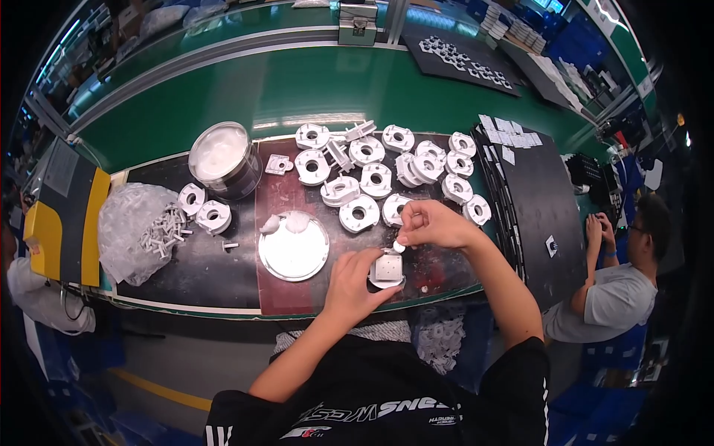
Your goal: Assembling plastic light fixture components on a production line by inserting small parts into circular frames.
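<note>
One white square part [387, 268] lay at the mat's near edge, clamped by the left hand [355, 285]. At its 1 o'clock, the right hand [435, 224] pinched one small white piece [399, 246]. At 9 o'clock sat one round metal lid [294, 247]; at 12 o'clock, about seventeen white ring housings [375, 179].
</note>
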`<state>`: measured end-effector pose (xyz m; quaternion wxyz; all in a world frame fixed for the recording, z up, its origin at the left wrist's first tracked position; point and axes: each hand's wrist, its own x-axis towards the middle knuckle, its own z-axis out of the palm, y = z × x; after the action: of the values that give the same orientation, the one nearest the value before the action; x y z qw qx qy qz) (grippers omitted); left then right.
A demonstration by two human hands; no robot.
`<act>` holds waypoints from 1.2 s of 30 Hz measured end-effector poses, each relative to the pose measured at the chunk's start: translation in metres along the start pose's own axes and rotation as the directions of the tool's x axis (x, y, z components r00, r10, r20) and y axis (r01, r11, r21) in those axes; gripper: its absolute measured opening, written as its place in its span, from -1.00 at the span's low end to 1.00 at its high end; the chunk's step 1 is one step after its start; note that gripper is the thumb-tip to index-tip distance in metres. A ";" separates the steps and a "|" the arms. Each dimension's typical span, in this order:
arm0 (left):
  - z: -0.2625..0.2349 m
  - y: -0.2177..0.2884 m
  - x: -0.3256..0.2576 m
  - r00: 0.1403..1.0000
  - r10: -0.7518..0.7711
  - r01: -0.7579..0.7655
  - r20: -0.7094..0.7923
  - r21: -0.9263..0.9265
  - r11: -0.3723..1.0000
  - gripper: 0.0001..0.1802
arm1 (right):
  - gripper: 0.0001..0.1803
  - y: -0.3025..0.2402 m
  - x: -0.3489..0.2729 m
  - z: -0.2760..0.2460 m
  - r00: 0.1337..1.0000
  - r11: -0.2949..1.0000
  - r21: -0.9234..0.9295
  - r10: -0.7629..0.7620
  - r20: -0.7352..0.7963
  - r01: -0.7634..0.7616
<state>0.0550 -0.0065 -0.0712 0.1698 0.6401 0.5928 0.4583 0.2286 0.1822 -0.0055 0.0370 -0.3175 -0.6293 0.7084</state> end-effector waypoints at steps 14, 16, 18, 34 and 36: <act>0.000 0.000 0.000 1.000 -0.001 0.001 0.000 -0.003 1.000 -0.23 | -0.70 -0.001 0.003 0.001 0.999 0.998 0.059 -0.002 0.037 0.000; -0.001 0.001 0.001 1.000 -0.003 0.003 -0.001 -0.004 1.000 -0.23 | -0.70 0.001 0.007 0.000 0.999 0.999 0.049 0.010 0.039 -0.011; -0.001 0.001 0.001 1.000 -0.001 0.001 -0.002 -0.001 1.000 -0.24 | -0.69 0.003 0.011 -0.002 0.999 0.999 0.039 0.020 0.041 -0.022; -0.001 0.003 0.002 0.999 0.023 -0.022 -0.027 0.027 0.999 -0.24 | -0.69 -0.005 0.007 -0.002 0.996 0.998 0.056 0.019 0.088 -0.024; -0.001 0.003 0.002 0.999 0.022 -0.021 -0.025 0.025 0.999 -0.24 | -0.70 -0.004 0.008 -0.001 0.996 0.999 0.045 0.024 0.083 -0.028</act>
<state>0.0556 -0.0055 -0.0675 0.1495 0.6426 0.5937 0.4608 0.2215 0.1876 -0.0045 0.0092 -0.2952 -0.6097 0.7355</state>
